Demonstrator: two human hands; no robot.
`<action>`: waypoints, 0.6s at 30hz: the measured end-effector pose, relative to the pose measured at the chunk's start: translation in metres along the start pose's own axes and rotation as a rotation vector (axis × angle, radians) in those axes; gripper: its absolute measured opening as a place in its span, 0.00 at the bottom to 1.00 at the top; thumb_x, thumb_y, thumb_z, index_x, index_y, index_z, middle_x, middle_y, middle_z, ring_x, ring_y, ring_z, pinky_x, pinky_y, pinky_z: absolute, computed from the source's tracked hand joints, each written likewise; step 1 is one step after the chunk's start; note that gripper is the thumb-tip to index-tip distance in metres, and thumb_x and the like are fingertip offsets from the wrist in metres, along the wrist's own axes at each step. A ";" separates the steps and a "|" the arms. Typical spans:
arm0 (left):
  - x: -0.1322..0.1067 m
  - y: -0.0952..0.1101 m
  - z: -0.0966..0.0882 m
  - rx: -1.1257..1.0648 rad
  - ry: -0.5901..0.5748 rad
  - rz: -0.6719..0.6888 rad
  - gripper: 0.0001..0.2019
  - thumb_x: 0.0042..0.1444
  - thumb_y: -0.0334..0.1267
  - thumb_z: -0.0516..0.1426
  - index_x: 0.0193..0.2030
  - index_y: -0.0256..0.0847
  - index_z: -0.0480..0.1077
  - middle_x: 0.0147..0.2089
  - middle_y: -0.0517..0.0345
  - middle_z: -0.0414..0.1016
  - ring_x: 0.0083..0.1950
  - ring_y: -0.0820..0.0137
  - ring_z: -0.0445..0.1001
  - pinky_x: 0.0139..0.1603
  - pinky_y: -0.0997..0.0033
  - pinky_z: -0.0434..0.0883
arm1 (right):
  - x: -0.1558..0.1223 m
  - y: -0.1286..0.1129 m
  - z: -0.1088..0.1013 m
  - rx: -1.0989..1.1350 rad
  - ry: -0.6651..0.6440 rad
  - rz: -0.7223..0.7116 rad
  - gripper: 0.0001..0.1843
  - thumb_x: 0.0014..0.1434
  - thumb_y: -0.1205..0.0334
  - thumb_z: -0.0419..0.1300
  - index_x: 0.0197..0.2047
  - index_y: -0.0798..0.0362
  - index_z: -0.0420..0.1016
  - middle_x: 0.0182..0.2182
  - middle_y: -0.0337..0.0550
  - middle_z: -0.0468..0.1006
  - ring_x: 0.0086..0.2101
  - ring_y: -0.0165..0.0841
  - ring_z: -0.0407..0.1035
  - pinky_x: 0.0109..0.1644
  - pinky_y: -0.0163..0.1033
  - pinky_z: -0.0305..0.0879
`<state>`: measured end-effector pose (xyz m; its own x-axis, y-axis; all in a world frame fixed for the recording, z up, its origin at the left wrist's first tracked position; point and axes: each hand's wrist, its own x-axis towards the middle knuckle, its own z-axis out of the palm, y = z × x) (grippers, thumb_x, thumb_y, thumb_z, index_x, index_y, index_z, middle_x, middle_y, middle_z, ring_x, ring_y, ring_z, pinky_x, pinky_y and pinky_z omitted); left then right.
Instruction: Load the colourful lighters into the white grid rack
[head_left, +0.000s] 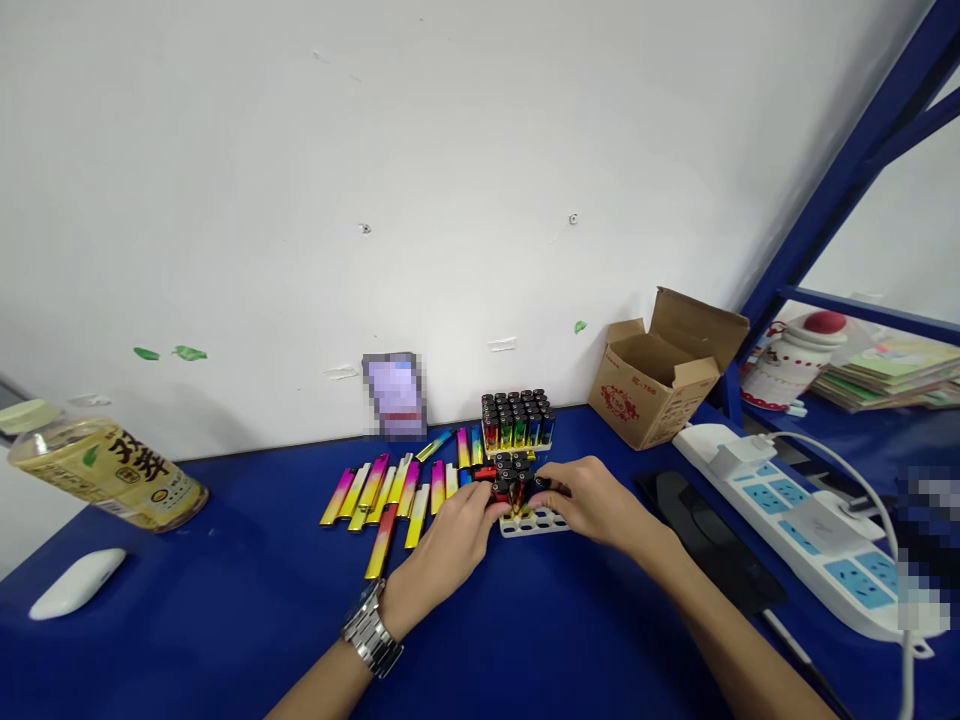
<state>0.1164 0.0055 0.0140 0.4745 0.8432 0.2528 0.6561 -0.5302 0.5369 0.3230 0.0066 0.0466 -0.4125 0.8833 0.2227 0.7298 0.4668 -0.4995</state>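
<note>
My left hand [459, 530], wearing a metal watch [373, 628] on its wrist, is closed on a lighter with a black top [501, 489] at the left side of a white tray with holes [534, 525]. From the right, my right hand [585, 497] pinches another black-topped lighter [540, 482] over the same tray. Several lighters [513, 463] stand upright in the tray's back part, while holes at its front show bare. The fingers partly hide the lower ends of the held lighters.
Behind stands a full block of upright lighters [517, 420]. Several colourful lighters [382, 485] lie to the left. Around are a phone [395, 395], an open cardboard box [645, 390], a black phone-like slab [709, 540], a power strip [810, 535], a drink bottle [112, 470] and a white case [77, 583].
</note>
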 end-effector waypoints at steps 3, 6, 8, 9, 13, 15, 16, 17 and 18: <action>0.001 0.001 0.000 0.148 -0.042 0.045 0.15 0.66 0.43 0.45 0.33 0.40 0.66 0.33 0.54 0.72 0.34 0.66 0.72 0.33 0.70 0.65 | 0.001 -0.005 0.001 -0.055 -0.079 0.065 0.10 0.57 0.57 0.64 0.28 0.54 0.76 0.22 0.42 0.77 0.24 0.32 0.69 0.27 0.33 0.51; 0.003 0.006 -0.012 0.263 -0.132 0.015 0.20 0.65 0.48 0.46 0.29 0.40 0.68 0.30 0.53 0.74 0.33 0.65 0.73 0.33 0.70 0.65 | 0.002 -0.009 0.005 -0.219 -0.166 0.142 0.24 0.46 0.41 0.68 0.20 0.54 0.72 0.20 0.45 0.75 0.24 0.36 0.69 0.25 0.34 0.47; 0.006 0.010 -0.024 0.323 -0.150 -0.066 0.23 0.66 0.48 0.42 0.29 0.39 0.69 0.29 0.51 0.75 0.32 0.64 0.74 0.33 0.68 0.64 | 0.000 -0.013 0.008 -0.280 -0.205 0.093 0.30 0.48 0.34 0.62 0.16 0.54 0.69 0.18 0.46 0.72 0.23 0.37 0.69 0.25 0.34 0.45; 0.007 0.011 -0.031 0.367 -0.147 -0.133 0.23 0.66 0.46 0.40 0.30 0.39 0.70 0.29 0.50 0.76 0.31 0.63 0.75 0.33 0.68 0.64 | -0.001 -0.017 0.010 -0.272 -0.219 0.043 0.31 0.53 0.34 0.57 0.16 0.54 0.69 0.17 0.45 0.72 0.22 0.36 0.68 0.25 0.35 0.45; 0.007 0.013 -0.053 0.629 -0.185 -0.468 0.17 0.62 0.36 0.43 0.40 0.33 0.72 0.33 0.40 0.78 0.37 0.53 0.78 0.33 0.63 0.67 | -0.005 -0.042 0.029 -0.164 -0.235 -0.146 0.25 0.66 0.47 0.49 0.30 0.55 0.76 0.23 0.45 0.76 0.25 0.35 0.71 0.28 0.35 0.52; 0.005 0.012 -0.057 0.686 -0.248 -0.563 0.16 0.60 0.33 0.44 0.42 0.30 0.72 0.38 0.35 0.78 0.41 0.50 0.78 0.36 0.59 0.69 | -0.006 -0.058 0.043 -0.209 -0.189 -0.150 0.19 0.66 0.51 0.49 0.46 0.55 0.75 0.34 0.50 0.79 0.31 0.39 0.74 0.33 0.36 0.59; 0.004 0.011 -0.057 0.686 -0.279 -0.578 0.16 0.60 0.31 0.44 0.42 0.29 0.72 0.39 0.34 0.78 0.43 0.49 0.78 0.38 0.57 0.69 | -0.006 -0.065 0.050 -0.259 -0.186 -0.137 0.22 0.66 0.51 0.49 0.55 0.57 0.69 0.39 0.55 0.79 0.33 0.41 0.74 0.34 0.39 0.61; 0.003 0.010 -0.056 0.671 -0.301 -0.581 0.16 0.59 0.30 0.45 0.42 0.29 0.72 0.40 0.34 0.78 0.43 0.49 0.78 0.39 0.56 0.69 | -0.005 -0.071 0.057 -0.301 -0.194 -0.102 0.26 0.66 0.51 0.48 0.61 0.59 0.63 0.39 0.58 0.79 0.34 0.43 0.75 0.35 0.41 0.63; 0.002 0.010 -0.055 0.632 -0.294 -0.577 0.15 0.58 0.29 0.46 0.41 0.29 0.73 0.39 0.34 0.78 0.43 0.48 0.78 0.40 0.54 0.70 | -0.004 -0.076 0.062 -0.333 -0.202 -0.054 0.28 0.66 0.52 0.47 0.63 0.62 0.60 0.38 0.60 0.79 0.33 0.45 0.75 0.36 0.44 0.64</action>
<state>0.0916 0.0068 0.0641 0.0452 0.9824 -0.1811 0.9973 -0.0547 -0.0480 0.2355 -0.0352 0.0314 -0.5302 0.8461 0.0554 0.8273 0.5305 -0.1847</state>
